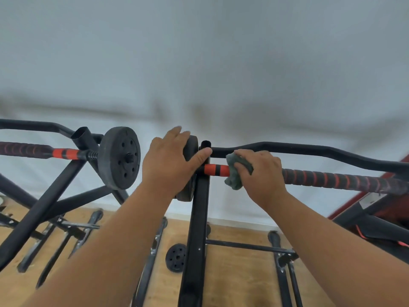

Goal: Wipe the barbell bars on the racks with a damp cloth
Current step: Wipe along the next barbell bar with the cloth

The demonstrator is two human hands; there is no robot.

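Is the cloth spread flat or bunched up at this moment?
Bunched. The grey-green cloth is crumpled into a wad in the right hand, pressed around the bar beside its orange grip section.

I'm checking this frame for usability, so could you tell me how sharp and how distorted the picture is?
Head view: soft overall, the wall smeared; right hand, cloth and left hand still readable. Wide-angle bending bows the barbell bar and splays the rack post. Lighting is even, without glare.
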